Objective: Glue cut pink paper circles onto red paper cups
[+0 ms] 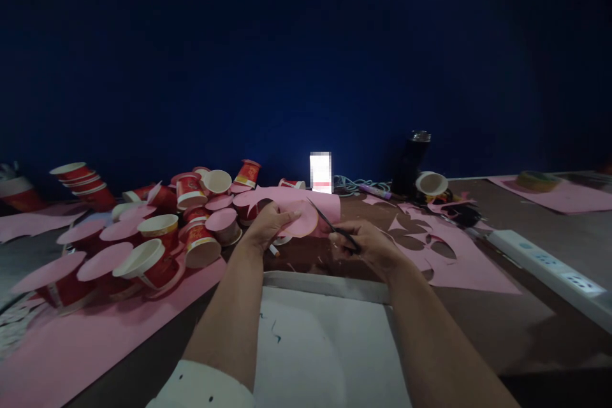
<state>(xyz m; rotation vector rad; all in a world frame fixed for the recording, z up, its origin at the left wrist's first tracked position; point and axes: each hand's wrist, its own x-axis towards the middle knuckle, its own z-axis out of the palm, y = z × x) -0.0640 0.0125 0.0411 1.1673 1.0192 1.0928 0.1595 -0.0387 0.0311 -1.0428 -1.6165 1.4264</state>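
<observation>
My left hand (271, 224) grips a sheet of pink paper (268, 195), the thumb lying on top and the fingers hidden beneath. A rounded outline shows near the paper's front edge. In my right hand (366, 247) are dark-handled scissors (340, 229), their blades reaching left across the paper beside that rounded part. How far the blades are apart is hard to make out. Both hands are over the brown table (325, 264), just beyond a white board or box lid (325, 344).
At left are many red paper cups (189, 194), several topped with pink discs (108, 261). A lit phone (320, 172) stands at the back. To the right lie a cut-out pink sheet (459, 258), a power strip (549, 268), a dark flask (411, 162) and a tape roll (538, 181).
</observation>
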